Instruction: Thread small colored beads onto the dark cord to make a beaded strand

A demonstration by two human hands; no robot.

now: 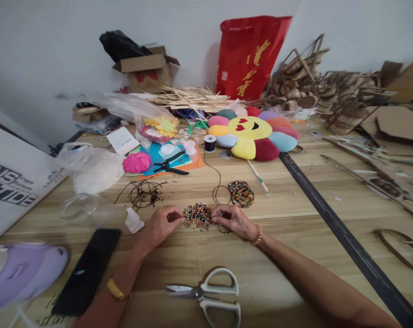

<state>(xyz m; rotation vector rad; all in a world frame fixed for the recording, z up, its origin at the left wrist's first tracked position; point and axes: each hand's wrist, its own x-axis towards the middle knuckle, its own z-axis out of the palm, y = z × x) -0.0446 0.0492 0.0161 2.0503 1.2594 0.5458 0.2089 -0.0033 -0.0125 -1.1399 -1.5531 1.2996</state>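
A loose heap of small multicoloured beads [197, 216] lies on the wooden table [295, 191] between my hands. My left hand [162, 223] rests at the heap's left edge, fingertips pinched together on something too small to make out. My right hand [232, 219] sits at the heap's right edge, fingers curled and pinched on a thin black cord [217, 184]. The cord runs up to a black spool [209, 143]. A coiled beaded bracelet [241, 193] lies just beyond my right hand.
White-handled scissors [209, 296] lie near the front edge, a black phone [86, 271] to the left. Black wire scraps [143, 193], pliers [168, 166], a pink yarn flower [136, 162] and plastic bags sit behind. A flower-shaped plush cushion [250, 134], red bag [249, 54] and cardboard pieces [394, 123] fill the back.
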